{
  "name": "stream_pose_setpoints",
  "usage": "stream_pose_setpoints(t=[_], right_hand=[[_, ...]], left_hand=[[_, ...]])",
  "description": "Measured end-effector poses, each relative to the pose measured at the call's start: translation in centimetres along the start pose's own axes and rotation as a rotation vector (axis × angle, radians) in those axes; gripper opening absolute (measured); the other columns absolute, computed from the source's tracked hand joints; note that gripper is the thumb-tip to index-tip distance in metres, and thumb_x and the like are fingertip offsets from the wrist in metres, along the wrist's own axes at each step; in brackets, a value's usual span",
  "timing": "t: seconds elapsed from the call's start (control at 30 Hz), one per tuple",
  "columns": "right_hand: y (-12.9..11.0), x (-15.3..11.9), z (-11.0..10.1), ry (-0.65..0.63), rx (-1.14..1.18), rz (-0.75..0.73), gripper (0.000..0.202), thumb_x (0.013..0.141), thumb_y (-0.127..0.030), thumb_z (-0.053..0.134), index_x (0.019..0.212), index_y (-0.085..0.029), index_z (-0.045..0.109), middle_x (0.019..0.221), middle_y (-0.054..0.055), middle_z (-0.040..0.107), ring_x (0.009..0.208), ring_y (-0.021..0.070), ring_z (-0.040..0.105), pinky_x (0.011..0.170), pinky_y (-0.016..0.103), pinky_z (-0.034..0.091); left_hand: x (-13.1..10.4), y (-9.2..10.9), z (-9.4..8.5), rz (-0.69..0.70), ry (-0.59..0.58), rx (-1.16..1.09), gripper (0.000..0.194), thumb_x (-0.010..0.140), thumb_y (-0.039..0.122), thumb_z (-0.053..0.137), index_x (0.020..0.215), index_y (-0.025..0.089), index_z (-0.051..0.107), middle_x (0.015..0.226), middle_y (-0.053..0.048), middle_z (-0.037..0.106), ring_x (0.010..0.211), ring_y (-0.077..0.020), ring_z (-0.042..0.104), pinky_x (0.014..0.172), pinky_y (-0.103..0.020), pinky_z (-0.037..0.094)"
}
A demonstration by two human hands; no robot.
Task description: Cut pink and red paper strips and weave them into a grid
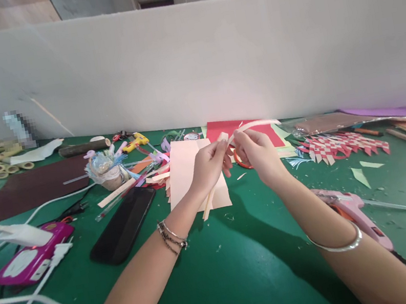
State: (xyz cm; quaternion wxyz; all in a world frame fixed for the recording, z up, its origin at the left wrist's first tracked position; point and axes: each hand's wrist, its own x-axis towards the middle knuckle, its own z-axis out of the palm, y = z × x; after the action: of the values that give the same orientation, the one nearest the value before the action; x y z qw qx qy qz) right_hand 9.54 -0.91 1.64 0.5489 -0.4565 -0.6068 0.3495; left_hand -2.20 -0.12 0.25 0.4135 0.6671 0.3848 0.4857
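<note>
My left hand pinches the end of a pale pink paper strip between thumb and fingers. Close beside it, my right hand is closed on the same strip, whose curved free end sticks out to the right. Beneath my left hand lies a pale pink paper sheet, and a narrow strip pokes out past its lower edge. Orange scissor handles show partly behind my right hand; the rest of them is hidden. Red paper lies behind both hands.
A black phone and a purple power strip with white cables are on the left. A pink glue gun lies by my right forearm. Red-and-white woven paper is at right; a white partition closes the back.
</note>
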Motion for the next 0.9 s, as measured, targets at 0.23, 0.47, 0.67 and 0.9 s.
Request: stream_pose_setpoints(t=[0.23,0.47,0.67,0.9], right_hand=[[0.18,-0.16,0.18,-0.041,-0.228,-0.060,0.029,0.079,-0.024,0.043,0.051,-0.018,0.040,0.043,-0.004,0.040,0.040,0.0063,0.033,0.040,0.021,0.024],[0.11,-0.26,0.33,-0.022,0.026,0.038,0.028,0.078,-0.018,0.039,0.050,-0.019,0.035,0.041,-0.007,0.033,0.037,0.0049,0.029,0.038,0.020,0.022],[0.10,-0.11,0.08,-0.001,-0.028,-0.016,0.033,0.081,-0.032,0.043,0.052,-0.019,0.036,0.042,-0.007,0.033,0.039,0.0057,0.031,0.039,0.021,0.024],[0.28,-0.17,0.39,-0.067,-0.185,-0.041,0.030,0.080,-0.024,0.043,0.051,-0.019,0.038,0.042,-0.005,0.040,0.039,0.0062,0.034,0.039,0.021,0.023]], left_hand=[[-0.02,-0.17,0.03,0.051,0.062,0.043,0.039,0.089,0.038,0.039,0.056,0.017,0.043,0.048,0.004,0.050,0.035,-0.0060,0.051,0.043,-0.019,0.040],[0.23,-0.07,-0.07,-0.037,0.044,-0.129,0.041,0.087,0.043,0.040,0.057,0.016,0.048,0.048,0.003,0.049,0.036,-0.0064,0.051,0.043,-0.019,0.042],[-0.21,0.09,-0.04,0.000,-0.032,0.021,0.042,0.088,0.042,0.040,0.056,0.016,0.047,0.045,0.004,0.049,0.033,-0.0055,0.048,0.041,-0.019,0.039],[-0.19,-0.29,-0.03,0.033,0.060,0.021,0.044,0.089,0.038,0.037,0.050,0.017,0.038,0.044,0.004,0.045,0.034,-0.0049,0.047,0.041,-0.019,0.038]])
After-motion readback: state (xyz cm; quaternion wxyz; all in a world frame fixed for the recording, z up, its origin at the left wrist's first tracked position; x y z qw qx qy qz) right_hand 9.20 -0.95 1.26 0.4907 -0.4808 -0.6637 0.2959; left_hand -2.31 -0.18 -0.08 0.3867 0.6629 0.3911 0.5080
